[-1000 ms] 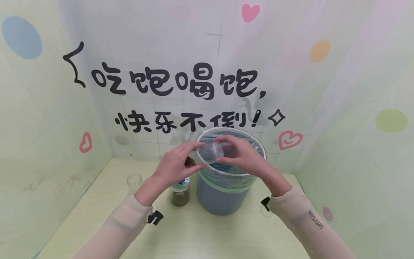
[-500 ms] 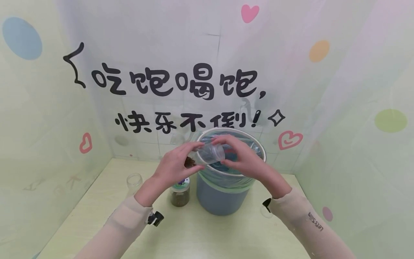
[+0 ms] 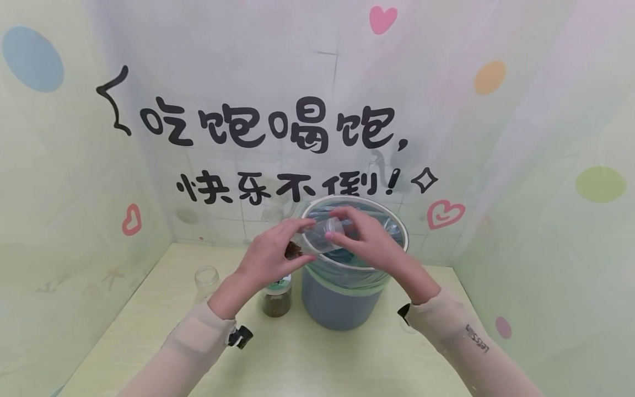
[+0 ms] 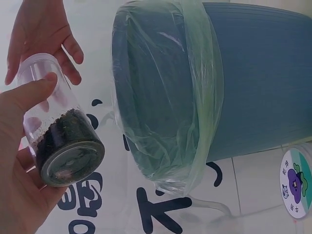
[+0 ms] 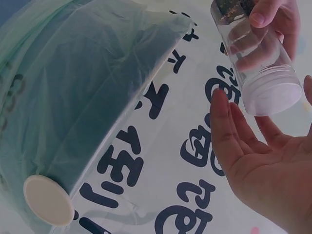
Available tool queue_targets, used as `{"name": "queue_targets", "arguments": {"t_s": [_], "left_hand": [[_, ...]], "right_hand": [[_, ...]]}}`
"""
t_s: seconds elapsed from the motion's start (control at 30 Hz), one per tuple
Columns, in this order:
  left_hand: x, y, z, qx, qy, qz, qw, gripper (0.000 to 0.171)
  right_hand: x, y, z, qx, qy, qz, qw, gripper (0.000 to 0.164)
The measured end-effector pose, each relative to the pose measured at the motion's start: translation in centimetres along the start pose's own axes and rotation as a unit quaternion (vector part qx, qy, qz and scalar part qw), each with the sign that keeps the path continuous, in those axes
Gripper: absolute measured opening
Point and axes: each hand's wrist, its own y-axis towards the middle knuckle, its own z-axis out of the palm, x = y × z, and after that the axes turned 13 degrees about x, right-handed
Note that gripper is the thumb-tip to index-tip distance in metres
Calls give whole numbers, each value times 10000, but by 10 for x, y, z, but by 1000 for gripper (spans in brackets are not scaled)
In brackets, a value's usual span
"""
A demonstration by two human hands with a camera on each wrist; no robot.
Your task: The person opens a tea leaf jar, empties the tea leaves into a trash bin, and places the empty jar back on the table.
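My left hand [image 3: 268, 251] grips a clear jar [image 4: 63, 136] tilted on its side, the base end toward the palm. Dark dried flakes [image 4: 70, 126] lie at the base end. A translucent whitish lid [image 5: 273, 92] covers the other end. My right hand [image 3: 372, 237] is beside the lid, fingers and thumb spread on either side of it. In the right wrist view, those fingers [image 5: 222, 114] stand apart from the lid. Both hands and the jar are above the lined bin [image 3: 337, 309] in the head view.
A jar with a printed lid [image 3: 276, 300] and dark contents stands left of the bin. Farther left is a clear glass jar [image 3: 205, 275], partly behind my left arm. A green bag [image 4: 207, 92] lines the bin. Printed sheeting surrounds the pale table [image 3: 297, 364].
My right thumb and fingers have shifted about the lid, the thumb moving left and up in the head view. My left hand and the jar stay nearly in place.
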Motion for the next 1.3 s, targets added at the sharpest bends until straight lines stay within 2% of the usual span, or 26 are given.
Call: {"name": "queue_targets", "arguments": {"t_s": [0.07, 0.23, 0.57, 1.1, 1.3], "left_hand": [[0, 0, 1, -2, 22, 28, 10000, 67], [2, -1, 3, -10, 52, 52, 10000, 67], [4, -3, 5, -33, 18, 65, 10000, 67], [3, -6, 7, 31, -84, 5, 10000, 67], [9, -10, 5, 54, -145, -272, 9995, 69]], "right_hand": [[0, 0, 0, 57, -109, 110, 9999, 46], [-1, 0, 1, 70, -123, 66, 9999, 45], [-4, -1, 1, 97, 212, -239, 9994, 49], [-9, -4, -3, 264, 179, -964, 9948, 54], [-15, -8, -14, -174, 208, -1338, 9906, 54]]}}
